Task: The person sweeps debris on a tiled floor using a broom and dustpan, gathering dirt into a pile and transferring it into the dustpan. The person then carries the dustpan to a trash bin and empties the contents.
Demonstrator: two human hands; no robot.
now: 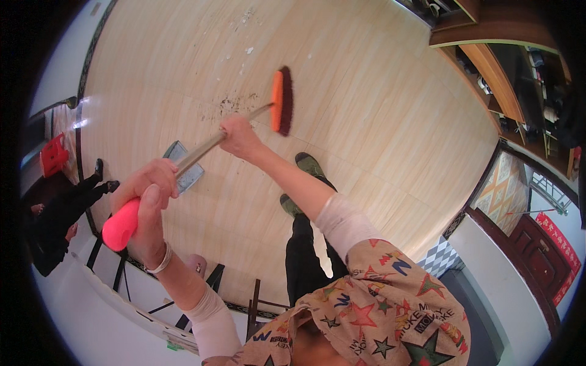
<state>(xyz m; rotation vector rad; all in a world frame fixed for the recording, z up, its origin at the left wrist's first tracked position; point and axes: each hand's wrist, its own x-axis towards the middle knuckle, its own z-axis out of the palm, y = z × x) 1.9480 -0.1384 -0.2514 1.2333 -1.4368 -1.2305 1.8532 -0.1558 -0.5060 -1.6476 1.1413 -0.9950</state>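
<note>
A broom with an orange head (277, 100) and dark brown bristles (286, 101) rests on the tiled floor ahead of my feet. My left hand (149, 196) is wrapped around the pink grip (120, 228) at the top of the handle. Lower down, my right hand (240, 137) grips the metallic broom shaft (201, 151). Dark crumbs and dirt (231, 103) lie scattered to the left of the bristles, with white flakes (249, 50) farther off. Under the shaft a grey dustpan (190, 180) is on the floor, partly hidden by the shaft and my left hand.
At the left a person in black (68, 206) sits near a red plastic stool (54, 155). A white-topped table (132, 311) with dark legs borders my left side. Wooden shelving holding shoes (494, 82) lines the upper right, beyond which is a doorway (501, 187).
</note>
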